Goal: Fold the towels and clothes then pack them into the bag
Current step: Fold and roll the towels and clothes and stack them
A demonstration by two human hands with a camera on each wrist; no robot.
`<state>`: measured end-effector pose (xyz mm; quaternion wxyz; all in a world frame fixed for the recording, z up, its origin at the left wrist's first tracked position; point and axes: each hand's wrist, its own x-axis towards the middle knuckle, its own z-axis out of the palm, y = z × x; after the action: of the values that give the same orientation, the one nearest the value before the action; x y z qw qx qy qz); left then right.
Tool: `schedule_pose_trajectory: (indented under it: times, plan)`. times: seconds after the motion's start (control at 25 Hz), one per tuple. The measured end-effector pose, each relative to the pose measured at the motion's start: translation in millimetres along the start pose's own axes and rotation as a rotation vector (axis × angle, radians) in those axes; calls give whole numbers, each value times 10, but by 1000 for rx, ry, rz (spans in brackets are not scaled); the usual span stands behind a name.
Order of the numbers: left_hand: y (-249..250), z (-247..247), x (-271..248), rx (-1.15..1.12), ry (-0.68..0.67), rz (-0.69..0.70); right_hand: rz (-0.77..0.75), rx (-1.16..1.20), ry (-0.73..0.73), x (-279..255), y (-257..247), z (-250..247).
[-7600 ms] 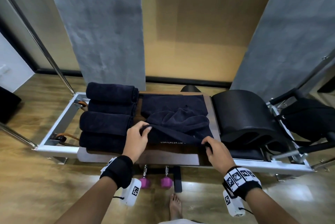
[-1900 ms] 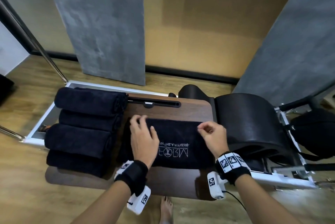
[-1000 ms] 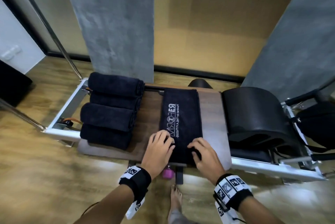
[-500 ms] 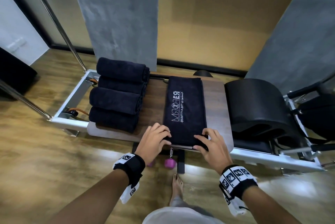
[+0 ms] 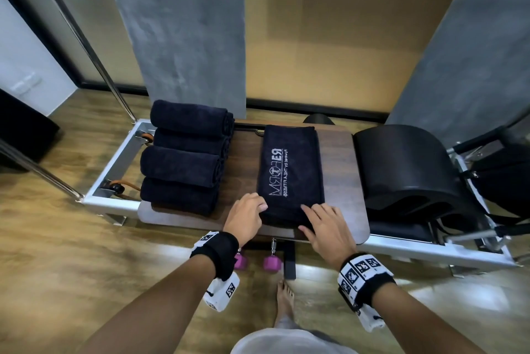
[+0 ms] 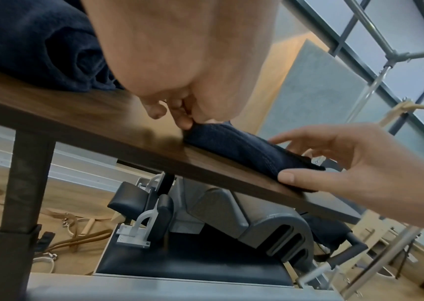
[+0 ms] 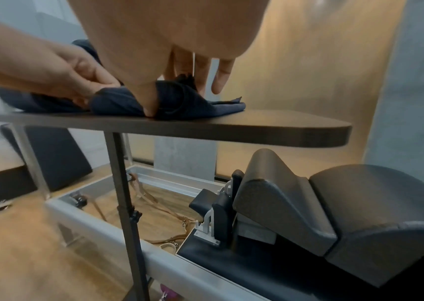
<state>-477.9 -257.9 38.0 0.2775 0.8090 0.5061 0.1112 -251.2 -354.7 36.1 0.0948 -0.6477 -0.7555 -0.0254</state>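
Head view: dark navy towel (image 5: 291, 173) lies folded into a long strip on the wooden surface (image 5: 338, 170), long axis running away from the person, white printed logo facing up. Near end of the strip sits close to the surface's front edge.

Left hand (image 5: 245, 217): grip pinching the near-left corner of the towel, fingers curled at the fabric edge. Left wrist view confirms fingertips (image 6: 185, 122) closed on the hem of the towel (image 6: 244, 146).

Right hand (image 5: 327, 227): grip released, fingers straight and spread, lying on the near-right end of the towel. Right wrist view shows the thumb down at the front fold of the towel (image 7: 180, 101), resting on the surface (image 7: 270, 130), other fingers on the top layer. Left wrist view shows the same hand (image 6: 355, 169) with thumb tip at the towel's end.

Left of the strip, on the same surface: stack of four rolled dark towels (image 5: 186, 155), well apart from the hands, rolls lying side by side in a row going away from the person.

Right of the surface: black curved padded barrel (image 5: 407, 173) on a metal frame (image 5: 114, 178). A dark bag (image 5: 504, 175) sits at the far right edge, partly cut off. Two pink weights (image 5: 269, 263) hang or sit under the front edge. Wooden floor (image 5: 71, 253), a bare foot (image 5: 284, 296) visible below
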Motion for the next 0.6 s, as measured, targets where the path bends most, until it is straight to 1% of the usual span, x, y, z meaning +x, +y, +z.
schedule_pose_trajectory:
  times: [0.08,0.16,0.24,0.32,0.4,0.44,0.52,0.6]
  plan:
    - [-17,-28,6,-82,17,-31,-50,-72,-19,52,-56,-16]
    - [-23,-76,-14,-168,37,-62,-130,-127,2,63,-49,-12]
    - [-30,-107,-24,-183,46,-50,-212,-172,26,37,0,-1]
    - [-66,-120,-37,-154,64,-2,-272,-172,14,24,31,-3]
    - [-111,-132,-70,-152,96,66,-250,-115,-57,78,23,-52]
    - [-129,-145,-92,-158,99,100,-205,-65,-105,131,24,-82]
    - [-153,-172,-139,-99,62,145,-106,37,-188,250,26,-135]
    - [-165,-173,-153,19,24,179,-34,97,-237,354,6,-176]
